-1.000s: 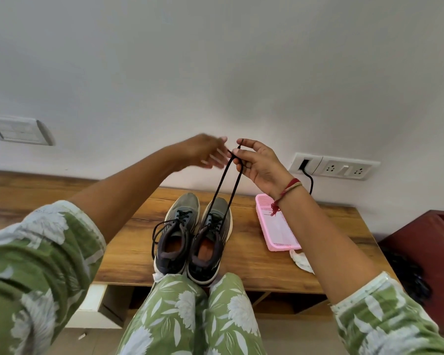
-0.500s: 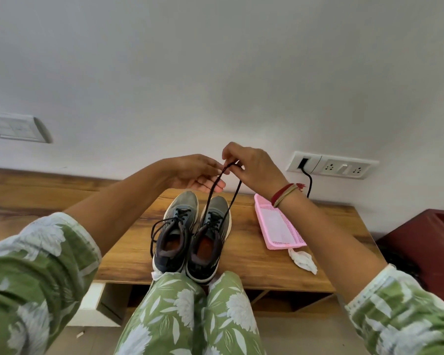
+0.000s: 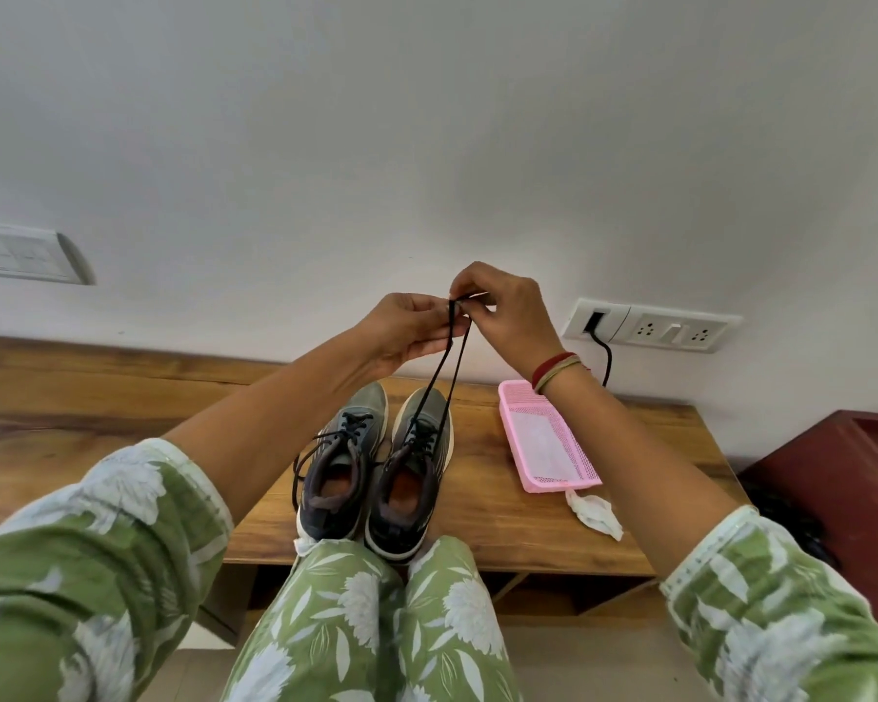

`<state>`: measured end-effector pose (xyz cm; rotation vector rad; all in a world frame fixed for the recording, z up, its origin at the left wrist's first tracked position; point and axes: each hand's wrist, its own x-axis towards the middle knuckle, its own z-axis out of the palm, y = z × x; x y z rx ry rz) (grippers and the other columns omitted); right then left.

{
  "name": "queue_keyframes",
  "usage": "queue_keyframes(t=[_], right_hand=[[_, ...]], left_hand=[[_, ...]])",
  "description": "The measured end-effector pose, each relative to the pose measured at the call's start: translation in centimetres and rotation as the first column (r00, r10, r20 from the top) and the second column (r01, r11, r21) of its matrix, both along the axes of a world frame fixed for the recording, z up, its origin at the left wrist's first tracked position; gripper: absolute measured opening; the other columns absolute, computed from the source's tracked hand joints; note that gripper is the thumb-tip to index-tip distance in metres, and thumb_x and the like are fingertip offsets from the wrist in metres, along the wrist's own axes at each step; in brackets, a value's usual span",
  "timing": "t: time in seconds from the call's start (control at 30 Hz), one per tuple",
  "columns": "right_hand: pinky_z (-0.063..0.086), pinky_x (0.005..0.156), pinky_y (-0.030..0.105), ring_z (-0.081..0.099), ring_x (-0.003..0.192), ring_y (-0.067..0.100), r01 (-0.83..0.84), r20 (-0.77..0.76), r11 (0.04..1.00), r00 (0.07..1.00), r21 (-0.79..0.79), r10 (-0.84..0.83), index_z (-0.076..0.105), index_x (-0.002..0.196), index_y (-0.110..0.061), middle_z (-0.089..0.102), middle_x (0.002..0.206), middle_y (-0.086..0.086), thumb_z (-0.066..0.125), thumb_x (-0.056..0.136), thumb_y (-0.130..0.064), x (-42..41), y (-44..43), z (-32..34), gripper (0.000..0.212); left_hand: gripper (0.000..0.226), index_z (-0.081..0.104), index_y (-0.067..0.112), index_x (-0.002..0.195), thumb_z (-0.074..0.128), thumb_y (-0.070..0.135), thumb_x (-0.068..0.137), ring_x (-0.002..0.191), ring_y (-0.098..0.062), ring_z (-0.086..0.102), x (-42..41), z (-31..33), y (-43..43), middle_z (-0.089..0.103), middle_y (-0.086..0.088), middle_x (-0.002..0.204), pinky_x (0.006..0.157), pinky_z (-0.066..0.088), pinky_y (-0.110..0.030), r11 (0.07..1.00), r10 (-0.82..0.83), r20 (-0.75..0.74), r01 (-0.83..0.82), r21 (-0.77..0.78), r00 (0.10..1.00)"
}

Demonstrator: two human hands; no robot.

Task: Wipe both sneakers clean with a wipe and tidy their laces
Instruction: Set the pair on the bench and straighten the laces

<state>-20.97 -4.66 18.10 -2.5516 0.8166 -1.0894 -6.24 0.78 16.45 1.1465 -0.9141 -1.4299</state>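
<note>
Both hands hold up the black laces (image 3: 439, 382) of one of two grey sneakers standing on a wooden bench (image 3: 528, 534).

The left hand (image 3: 406, 329) and the right hand (image 3: 508, 316) meet above the shoes, fingers curled tight and pinching the two lace strands at their top ends. The strands run taut down to the sneaker nearer the tray (image 3: 411, 478). The other sneaker (image 3: 340, 473) stands touching it, toes to the wall, its laces hanging loose over the side. One pink mesh tray (image 3: 548, 438) lies just beside the pair, with one crumpled white wipe (image 3: 594, 514) at its near end. A second white scrap (image 3: 302, 544) shows at the other sneaker's heel. Any branding on the shoes is too small to read.
</note>
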Motion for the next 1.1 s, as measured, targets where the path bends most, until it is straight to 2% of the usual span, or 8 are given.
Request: queue_keyframes(t=[0.1,0.33,0.4,0.57,0.7,0.83,0.97,1.1], right_hand=[[0.053,0.074,0.017,0.064,0.078,0.006,-0.024,0.105,0.992,0.994,0.125,0.011,0.065,0.082,-0.006,0.064,0.078,-0.005,0.062,0.077,0.009,-0.3,-0.2,0.2,0.016],[0.055,0.076,0.028,0.067,0.078,0.015,-0.155,0.265,0.925,0.962,0.348,0.061,0.065,0.078,-0.011,0.067,0.078,0.0,0.07,0.074,0.009,-0.3,-0.6,0.4,0.021],[0.055,0.075,0.027,0.067,0.077,0.016,-0.188,0.282,0.905,0.956,0.381,0.08,0.064,0.077,-0.014,0.067,0.079,0.002,0.07,0.073,0.01,-0.3,-0.6,0.5,0.025],[0.055,0.078,0.032,0.068,0.077,0.018,-0.242,0.304,0.857,0.947,0.455,0.105,0.064,0.078,-0.012,0.068,0.08,0.006,0.072,0.072,0.008,-0.3,-0.4,-0.3,0.023],[0.053,0.074,0.023,0.067,0.076,0.013,-0.255,0.386,0.812,0.921,0.524,0.04,0.065,0.078,-0.006,0.069,0.079,0.006,0.074,0.071,0.008,-0.5,0.1,-1.3,0.019],[0.051,0.071,0.021,0.065,0.073,0.01,-0.263,0.486,0.745,0.869,0.612,-0.092,0.065,0.078,-0.007,0.069,0.077,0.004,0.072,0.072,0.009,-1.1,0.4,-2.6,0.019],[0.054,0.073,0.025,0.063,0.076,0.013,-0.303,0.533,0.614,0.814,0.729,-0.23,0.065,0.08,-0.009,0.067,0.076,0.003,0.069,0.076,0.008,-1.7,1.2,-4.7,0.019],[0.055,0.083,0.03,0.064,0.081,0.015,-0.432,0.598,0.429,0.682,0.794,-0.421,0.062,0.089,-0.01,0.063,0.079,0.004,0.059,0.084,0.009,-2.3,1.4,-6.2,0.021]], left_hand=[[0.01,0.066,0.01,0.093,0.056,0.013,0.094,0.074,-0.002,0.069,-0.7,-0.4,0.2,0.073,0.003,0.075,0.063,0.054,-0.015,0.999,0.048,-0.033,-0.049,-0.024,0.998],[0.009,0.066,0.01,0.089,0.058,0.014,0.093,0.073,-0.004,0.069,-1.6,-1.1,0.6,0.073,0.001,0.077,0.062,0.054,-0.016,0.986,0.151,-0.142,-0.159,-0.045,0.978],[0.01,0.066,0.012,0.087,0.058,0.015,0.093,0.073,-0.004,0.069,-1.4,-1.1,0.8,0.072,0.001,0.077,0.064,0.054,-0.016,0.986,0.148,-0.116,-0.156,-0.058,0.982],[0.006,0.066,0.013,0.087,0.062,0.017,0.091,0.072,-0.007,0.069,0.8,-0.3,1.3,0.072,0.001,0.074,0.07,0.055,-0.021,0.997,0.019,0.188,-0.004,-0.077,0.982],[0.005,0.068,0.011,0.087,0.066,0.016,0.088,0.067,-0.013,0.069,3.7,0.7,1.2,0.073,-0.007,0.078,0.073,0.056,-0.031,0.996,-0.018,0.524,0.061,-0.064,0.852],[0.008,0.07,0.014,0.087,0.069,0.022,0.087,0.071,-0.015,0.071,5.3,0.6,1.4,0.073,-0.006,0.08,0.071,0.057,-0.031,0.995,0.056,0.657,0.012,-0.098,0.752],[0.011,0.07,0.012,0.087,0.069,0.023,0.087,0.075,-0.015,0.071,6.1,-0.9,2.0,0.073,-0.004,0.084,0.069,0.058,-0.028,0.988,0.152,0.663,-0.089,-0.128,0.733],[0.011,0.067,0.008,0.087,0.062,0.018,0.09,0.088,-0.017,0.069,6.7,-3.1,2.6,0.07,-0.006,0.097,0.078,0.056,-0.032,0.974,0.21,0.472,-0.228,-0.019,0.856]])
